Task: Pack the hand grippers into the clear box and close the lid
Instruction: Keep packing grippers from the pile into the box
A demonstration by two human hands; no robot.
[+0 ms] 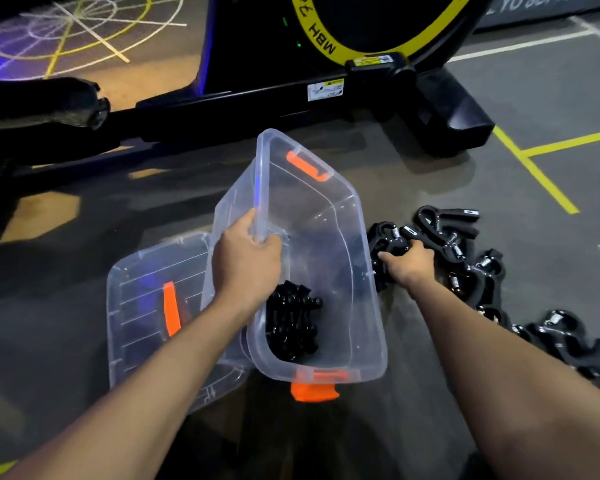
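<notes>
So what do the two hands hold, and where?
Left hand grips the clear box by its rim; right hand grips a hand gripper in the pile.

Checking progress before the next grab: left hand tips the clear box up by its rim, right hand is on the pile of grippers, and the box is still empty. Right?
Not quite. The head view shows the clear box already holds a few hand grippers at its near end. The rest stands: the left hand tips it by the rim, and the right hand grips one from the pile.

A black exercise machine [378, 95] with a yellow-rimmed wheel [329, 46] stands on the dark grey gym floor [534, 98], which carries painted yellow lines [534, 171].
</notes>
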